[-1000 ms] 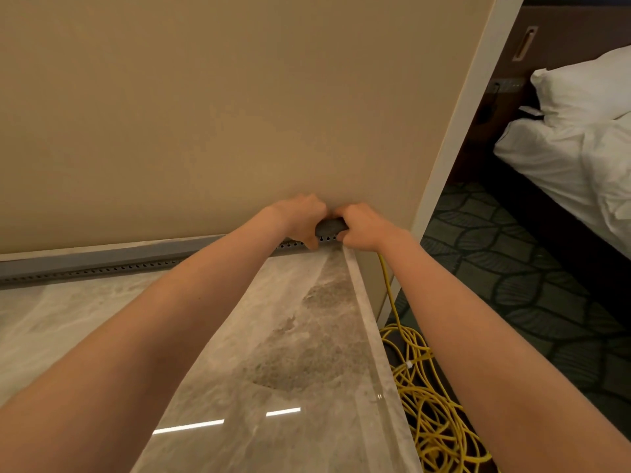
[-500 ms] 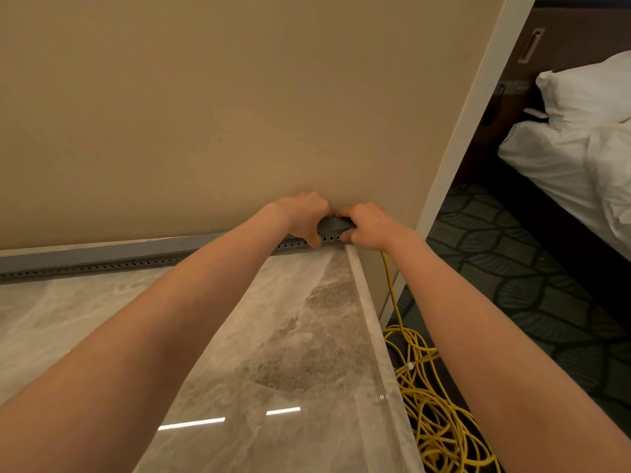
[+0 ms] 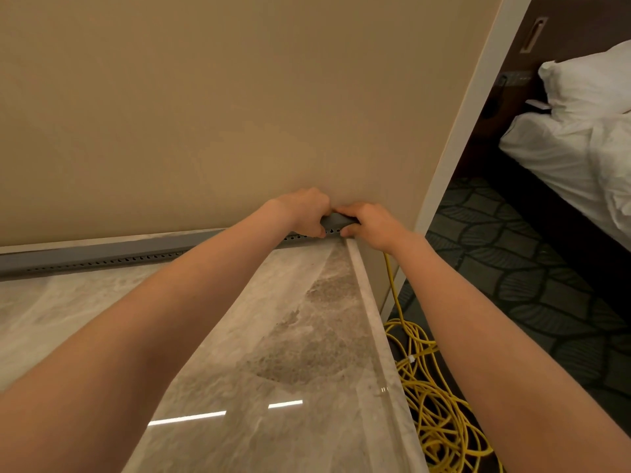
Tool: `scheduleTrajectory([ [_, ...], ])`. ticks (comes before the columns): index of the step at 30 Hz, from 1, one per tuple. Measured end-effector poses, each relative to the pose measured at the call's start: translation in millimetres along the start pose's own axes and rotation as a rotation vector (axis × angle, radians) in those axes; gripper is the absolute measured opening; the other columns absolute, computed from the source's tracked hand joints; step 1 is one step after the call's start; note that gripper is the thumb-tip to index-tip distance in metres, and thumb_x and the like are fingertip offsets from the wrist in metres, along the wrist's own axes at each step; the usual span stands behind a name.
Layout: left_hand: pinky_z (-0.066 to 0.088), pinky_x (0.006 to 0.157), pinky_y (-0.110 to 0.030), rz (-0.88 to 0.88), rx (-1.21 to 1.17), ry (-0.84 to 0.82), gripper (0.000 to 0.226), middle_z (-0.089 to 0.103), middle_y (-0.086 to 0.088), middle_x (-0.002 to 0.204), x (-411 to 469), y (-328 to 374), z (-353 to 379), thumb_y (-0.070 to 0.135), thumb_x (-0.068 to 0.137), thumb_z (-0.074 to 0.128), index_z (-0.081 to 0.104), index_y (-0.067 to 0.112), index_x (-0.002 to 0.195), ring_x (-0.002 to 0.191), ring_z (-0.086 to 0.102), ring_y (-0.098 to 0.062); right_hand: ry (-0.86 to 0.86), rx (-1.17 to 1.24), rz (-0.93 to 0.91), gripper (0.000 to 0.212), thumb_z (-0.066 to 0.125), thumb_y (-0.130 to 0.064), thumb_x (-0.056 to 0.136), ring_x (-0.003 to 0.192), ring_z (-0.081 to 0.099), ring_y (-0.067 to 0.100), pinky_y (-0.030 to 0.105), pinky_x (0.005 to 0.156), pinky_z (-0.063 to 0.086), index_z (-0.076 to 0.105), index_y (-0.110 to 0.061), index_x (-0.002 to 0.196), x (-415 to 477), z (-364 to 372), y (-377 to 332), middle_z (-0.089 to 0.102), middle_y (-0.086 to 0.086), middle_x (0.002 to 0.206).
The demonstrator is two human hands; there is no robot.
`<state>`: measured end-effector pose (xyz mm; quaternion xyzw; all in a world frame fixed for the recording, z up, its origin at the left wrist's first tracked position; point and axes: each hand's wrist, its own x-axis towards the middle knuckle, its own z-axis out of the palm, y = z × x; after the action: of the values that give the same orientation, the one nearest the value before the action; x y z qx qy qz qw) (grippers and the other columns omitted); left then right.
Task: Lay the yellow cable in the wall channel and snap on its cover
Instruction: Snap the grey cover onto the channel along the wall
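Both hands meet at the far right corner of the table, hard against the wall. Left hand [image 3: 304, 213] is curled shut over the grey cover [image 3: 336, 220], thumb underneath, fingers over the top. Right hand [image 3: 370, 225] is closed on the same cover from the other side, at its very end, with the thumb tucked below. Between the two hands only a short piece of the cover shows, lifted a little at this end.

Along the table's back edge runs the grey wall channel [image 3: 102, 256], with a row of small slots on its front face, reaching from the left edge to the hands. The table [image 3: 239, 387] has a glossy marble top, pale with a darker brown patch toward the right edge, and two bright streaks of light reflected near the front. Above it rises a plain beige wall [image 3: 205, 114] ending in a white corner trim [image 3: 478, 97].

A yellow cable [image 3: 391, 278] drops from under the right hand, down past the table's right edge, to a loose tangled heap on the dark patterned carpet [image 3: 529, 268]. Beyond the trim is a bed [image 3: 580, 148] with rumpled white linen and a pillow [image 3: 587, 80].
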<state>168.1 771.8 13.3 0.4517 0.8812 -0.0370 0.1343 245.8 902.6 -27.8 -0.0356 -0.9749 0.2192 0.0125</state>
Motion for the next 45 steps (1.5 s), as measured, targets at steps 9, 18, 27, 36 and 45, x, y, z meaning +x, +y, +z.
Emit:
scheduleTrajectory([
  [9,0.048,0.078,-0.036,-0.042,-0.077,0.093,0.026,0.063,-0.023,0.108,-1,-5,17,0.017,0.091,0.051,0.065,0.002,0.105,0.101,0.06,-0.037,0.218,0.548,0.256,0.038,0.063,0.0,0.085,0.114,0.057,0.032,0.03,0.094,0.046,0.054,0.002,0.122,-6,10,8,0.057,0.015,0.113],
  [18,0.048,0.073,-0.035,0.037,0.073,0.206,0.028,0.063,-0.021,0.104,0,-9,19,0.025,0.084,0.057,0.066,0.003,0.099,0.096,0.061,-0.038,0.276,0.63,0.26,0.052,0.07,0.006,0.076,0.115,0.06,0.027,0.028,0.1,0.049,0.057,-0.002,0.126,-9,12,12,0.059,0.019,0.129],
  [27,0.04,0.067,-0.03,0.002,0.022,0.174,0.029,0.065,-0.023,0.097,-5,-2,13,0.025,0.084,0.062,0.068,0.0,0.098,0.095,0.062,-0.037,0.24,0.448,0.266,0.044,0.079,-0.001,0.068,0.108,0.062,0.03,0.04,0.099,0.048,0.067,-0.003,0.11,-7,1,10,0.068,0.018,0.115],
  [36,0.037,0.061,-0.03,-0.08,-0.073,0.053,0.02,0.042,-0.003,0.058,0,2,6,0.019,0.085,0.061,0.062,0.002,0.074,0.074,0.051,-0.03,0.156,0.432,0.272,0.044,0.076,0.004,0.07,0.103,0.063,0.024,0.02,0.082,0.046,0.064,0.001,0.113,-4,-6,6,0.067,0.02,0.114],
  [45,0.041,0.067,-0.031,-0.079,-0.029,0.117,0.024,0.064,-0.023,0.1,-1,5,12,0.018,0.088,0.057,0.066,-0.002,0.097,0.098,0.062,-0.038,0.164,0.192,0.216,0.04,0.072,-0.007,0.078,0.113,0.059,0.03,0.037,0.099,0.046,0.063,-0.003,0.117,-8,0,5,0.065,0.017,0.119],
])
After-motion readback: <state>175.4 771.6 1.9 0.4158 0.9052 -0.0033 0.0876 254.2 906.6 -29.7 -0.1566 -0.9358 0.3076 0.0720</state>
